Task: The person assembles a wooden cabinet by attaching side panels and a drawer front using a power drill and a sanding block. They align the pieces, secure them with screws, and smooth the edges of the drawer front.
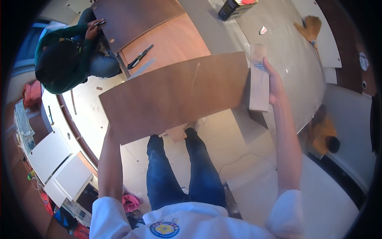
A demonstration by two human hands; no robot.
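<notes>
A long brown board (175, 93) is raised in front of me, tilted with its right end higher. My left hand (108, 130) is at the board's lower left edge and grips it, with most of the fingers hidden behind it. My right hand (273, 81) is closed round a pale wooden block (259, 89), held upright beside the board's right end. The thumb lies over the block near a small shiny strip. Whether block and board touch, I cannot tell.
A co-worker in dark green (59, 59) sits at the upper left by a brown panel (139, 20). A utility knife (140, 57) lies on an orange-toned sheet (171, 42). Across the grey surface (294, 79) are a dark container (234, 8), a small tube (262, 30) and a broom (310, 28).
</notes>
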